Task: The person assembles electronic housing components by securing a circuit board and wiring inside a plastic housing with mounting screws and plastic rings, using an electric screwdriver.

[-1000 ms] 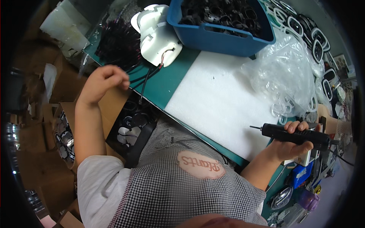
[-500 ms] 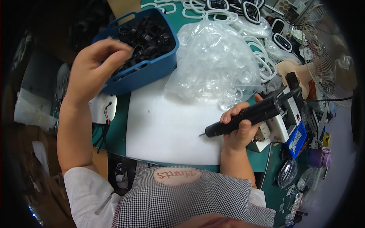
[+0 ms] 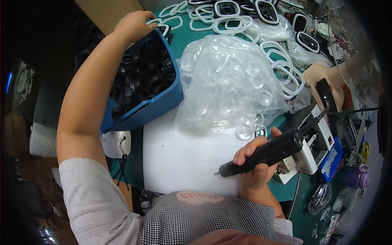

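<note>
So our right hand [image 3: 257,176] has its fingers clamped round the black screwdriver [image 3: 269,151], above the near right corner of the white pad [image 3: 183,163], probably so it's handy. Our left hand [image 3: 136,26] is at the blue bin's [image 3: 163,105] far rim, near pale rings [image 3: 202,30]; fingers curled, but we can't tell if they're gripping anything. Bin and clear bag [image 3: 232,81] likely sit along the pad's far edge to leave working room. Green table [image 3: 179,36], cluttered right edge, wire fan [image 3: 355,45] beyond.
</note>
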Available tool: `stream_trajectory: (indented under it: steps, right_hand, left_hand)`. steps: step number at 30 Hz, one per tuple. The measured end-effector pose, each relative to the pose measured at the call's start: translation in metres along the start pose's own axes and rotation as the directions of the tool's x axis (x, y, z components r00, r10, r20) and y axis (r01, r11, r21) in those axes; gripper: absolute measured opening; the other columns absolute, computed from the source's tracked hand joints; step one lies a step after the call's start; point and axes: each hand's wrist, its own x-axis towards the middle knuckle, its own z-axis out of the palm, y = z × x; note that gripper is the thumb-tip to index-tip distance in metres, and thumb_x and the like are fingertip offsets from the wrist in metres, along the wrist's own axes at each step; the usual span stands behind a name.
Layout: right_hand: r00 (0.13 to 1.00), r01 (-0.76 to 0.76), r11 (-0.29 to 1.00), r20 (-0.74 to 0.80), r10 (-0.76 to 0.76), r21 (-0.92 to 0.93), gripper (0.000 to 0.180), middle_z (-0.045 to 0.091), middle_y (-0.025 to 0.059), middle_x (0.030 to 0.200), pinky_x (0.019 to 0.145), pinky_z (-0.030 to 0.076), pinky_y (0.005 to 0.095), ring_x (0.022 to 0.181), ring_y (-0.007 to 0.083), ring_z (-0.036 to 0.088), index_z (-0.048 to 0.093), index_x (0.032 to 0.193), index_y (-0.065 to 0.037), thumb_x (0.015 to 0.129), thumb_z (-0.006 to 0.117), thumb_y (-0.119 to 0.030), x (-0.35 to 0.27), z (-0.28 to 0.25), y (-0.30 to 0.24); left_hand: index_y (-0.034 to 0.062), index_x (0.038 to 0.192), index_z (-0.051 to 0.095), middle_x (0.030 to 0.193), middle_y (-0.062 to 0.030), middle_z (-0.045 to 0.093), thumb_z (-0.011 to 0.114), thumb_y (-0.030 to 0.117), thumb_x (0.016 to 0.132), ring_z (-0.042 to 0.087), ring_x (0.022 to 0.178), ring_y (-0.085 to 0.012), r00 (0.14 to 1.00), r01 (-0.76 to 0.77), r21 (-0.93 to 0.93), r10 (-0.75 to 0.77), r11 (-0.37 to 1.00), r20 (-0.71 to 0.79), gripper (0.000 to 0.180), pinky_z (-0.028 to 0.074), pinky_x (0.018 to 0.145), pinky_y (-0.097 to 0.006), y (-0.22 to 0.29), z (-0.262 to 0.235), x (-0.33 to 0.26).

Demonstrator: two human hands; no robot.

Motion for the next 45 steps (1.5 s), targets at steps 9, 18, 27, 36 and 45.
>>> stream_trajectory:
  steps: [9,18,27,36,45]
  right_hand:
    - [0.988,-0.091,0.995,0.121,0.094,-0.027,0.099,0.060,0.0158,0.096,0.072,0.057,0.0342,0.081,0.0216,0.065,0.019,0.145,-0.013,0.070,0.081,0.000,-0.001,-0.023,-0.004]
    - [0.982,-0.177,0.980,0.079,0.170,0.095,0.101,0.061,0.0178,0.097,0.076,0.058,0.0342,0.086,0.0221,0.066,0.019,0.146,-0.012,0.067,0.081,0.003,0.004,-0.028,-0.007]
    - [0.989,-0.147,0.989,-0.030,0.147,0.013,0.097,0.058,0.0123,0.089,0.067,0.055,0.0328,0.075,0.0195,0.063,0.017,0.147,-0.009,0.077,0.083,-0.027,0.002,-0.007,-0.009]
    - [1.000,0.009,0.999,-0.020,-0.010,-0.051,0.088,0.056,0.0106,0.086,0.056,0.053,0.0316,0.062,0.0180,0.059,0.027,0.142,-0.005,0.080,0.079,-0.040,0.006,-0.003,-0.006]
    - [0.971,0.021,0.996,0.234,-0.040,0.083,0.072,0.055,0.0101,0.089,0.058,0.051,0.0333,0.063,0.0182,0.058,0.030,0.143,-0.007,0.092,0.061,-0.049,0.019,-0.022,-0.015]
  left_hand:
    - [0.0173,0.145,0.044,0.141,-0.0125,0.053,0.060,0.056,0.086,0.049,0.130,-0.0327,0.667,-0.270,0.157,0.067,0.950,0.742,0.073,0.039,0.106,-0.043,0.028,0.076,0.106]
    - [0.0121,0.131,0.059,0.121,-0.0155,0.065,0.061,0.053,0.088,0.063,0.108,-0.0311,0.511,-0.264,0.238,-0.074,0.935,0.857,0.058,0.048,0.093,-0.043,0.033,0.108,0.121]
    - [0.0090,0.104,0.057,0.089,-0.0025,0.063,0.066,0.016,0.089,0.061,0.074,-0.0112,0.975,0.209,-0.706,-0.084,0.676,0.208,0.019,0.051,0.063,-0.024,0.026,0.010,0.090]
    - [0.0151,0.115,0.054,0.097,0.0034,0.060,0.067,0.027,0.092,0.059,0.088,-0.0049,0.956,0.041,-0.978,0.277,0.207,0.099,0.028,0.049,0.071,-0.017,0.048,-0.075,-0.112]
    - [0.0029,0.126,0.051,0.096,-0.0044,0.067,0.064,0.020,0.094,0.062,0.089,-0.0097,0.748,0.436,-0.873,0.451,0.219,0.487,0.039,0.051,0.081,-0.025,0.096,-0.036,-0.259]
